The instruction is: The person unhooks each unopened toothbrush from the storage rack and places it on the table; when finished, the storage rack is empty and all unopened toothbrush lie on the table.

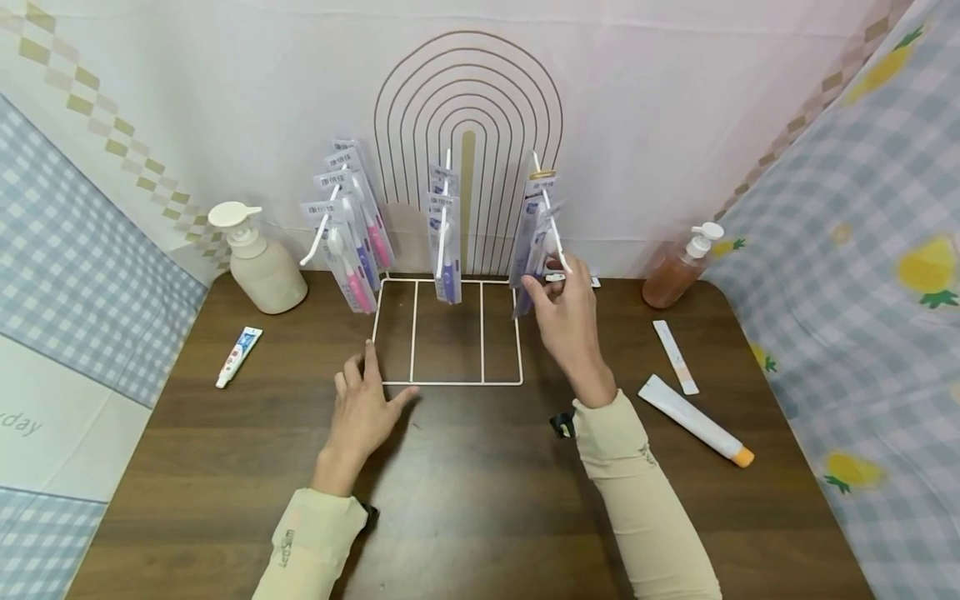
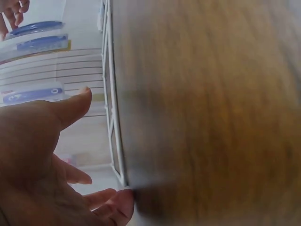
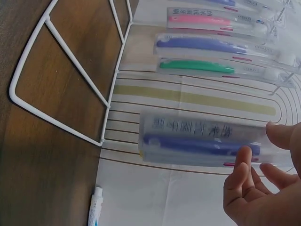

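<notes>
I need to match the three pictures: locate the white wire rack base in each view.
Head: white wire rack base, centre of the table, between the hands.
Left wrist: a thin vertical strip left of centre, beside the left hand.
Right wrist: upper left.
Shared landmark: the hanging toothbrush packs.

Matt wood-grain table (image 1: 465, 500), glossy white wire rack (image 1: 447, 383), clear plastic toothbrush packs (image 1: 444, 233)

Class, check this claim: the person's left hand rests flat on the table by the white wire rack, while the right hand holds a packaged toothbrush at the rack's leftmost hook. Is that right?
Not quite. The right hand holds the packaged toothbrush at the rightmost hook of the white wire rack, as the head view shows. The left hand does rest flat on the table.
</notes>
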The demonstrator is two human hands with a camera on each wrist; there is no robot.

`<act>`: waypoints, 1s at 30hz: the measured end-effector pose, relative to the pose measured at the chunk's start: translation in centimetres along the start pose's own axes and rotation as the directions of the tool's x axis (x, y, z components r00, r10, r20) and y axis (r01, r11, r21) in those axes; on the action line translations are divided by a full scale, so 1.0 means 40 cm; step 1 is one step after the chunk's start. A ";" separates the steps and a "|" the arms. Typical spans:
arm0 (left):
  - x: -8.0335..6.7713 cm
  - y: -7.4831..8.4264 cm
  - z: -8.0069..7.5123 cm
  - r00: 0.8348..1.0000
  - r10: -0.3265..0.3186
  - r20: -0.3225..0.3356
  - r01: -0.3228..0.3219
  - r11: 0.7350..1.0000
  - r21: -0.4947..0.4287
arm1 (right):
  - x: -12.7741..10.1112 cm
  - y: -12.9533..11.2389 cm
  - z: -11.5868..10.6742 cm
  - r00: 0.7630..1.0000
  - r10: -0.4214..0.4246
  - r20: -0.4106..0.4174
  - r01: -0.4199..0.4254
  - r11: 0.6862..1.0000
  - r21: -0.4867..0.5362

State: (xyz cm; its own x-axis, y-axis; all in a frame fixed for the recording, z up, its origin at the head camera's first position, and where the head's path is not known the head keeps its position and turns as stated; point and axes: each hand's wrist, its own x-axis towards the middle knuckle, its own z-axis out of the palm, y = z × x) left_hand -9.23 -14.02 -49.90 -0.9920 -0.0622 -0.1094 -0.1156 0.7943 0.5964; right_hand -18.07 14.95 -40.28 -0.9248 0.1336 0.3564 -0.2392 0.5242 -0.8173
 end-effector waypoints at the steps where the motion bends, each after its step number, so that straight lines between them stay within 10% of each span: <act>1: 0.002 -0.002 0.002 1.000 -0.003 0.003 0.003 1.000 0.000 | 0.001 0.002 0.001 1.000 0.004 -0.004 -0.004 1.000 0.007; 30: 0.039 -0.022 0.023 0.997 -0.072 0.025 0.071 0.997 0.018 | 0.029 -0.009 -0.022 0.995 0.035 -0.095 -0.013 0.975 0.224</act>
State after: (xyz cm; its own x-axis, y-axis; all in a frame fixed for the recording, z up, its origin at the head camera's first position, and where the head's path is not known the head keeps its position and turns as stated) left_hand -10.62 -14.27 -51.32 -0.9797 -0.1042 -0.1715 -0.1852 0.7983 0.5731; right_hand -18.80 15.66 -39.15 -0.9002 0.2313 0.3690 -0.2874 0.3212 -0.9024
